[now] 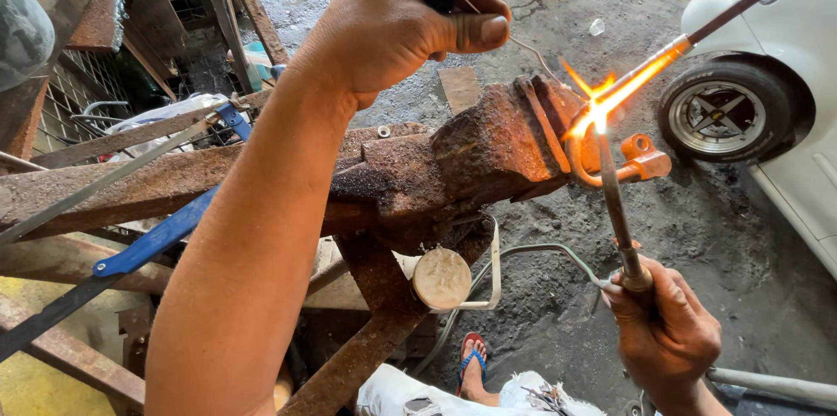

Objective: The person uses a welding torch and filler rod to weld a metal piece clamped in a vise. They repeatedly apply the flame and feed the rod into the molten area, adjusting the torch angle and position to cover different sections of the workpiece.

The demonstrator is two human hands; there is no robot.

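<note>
My left hand (401, 23) reaches over a rusty vise (453, 163) and pinches a thin metal wire (532, 48) whose end points toward the flame. A curved copper pipe (641, 161) with a fitting sticks out of the vise jaws at the right. My right hand (667, 329), low on the right, grips a slim upright tube (615, 207) that rises to the copper pipe. A torch nozzle (697, 32) comes in from the upper right, and its orange flame (602, 102) plays on the pipe bend. Whoever holds the torch is out of view.
The vise sits on a rusty steel frame (105, 180). A blue-framed hacksaw (157, 237) lies across it at the left. A white car with its wheel (724, 111) stands close at the right. A foot in a sandal (471, 362) rests on the concrete below.
</note>
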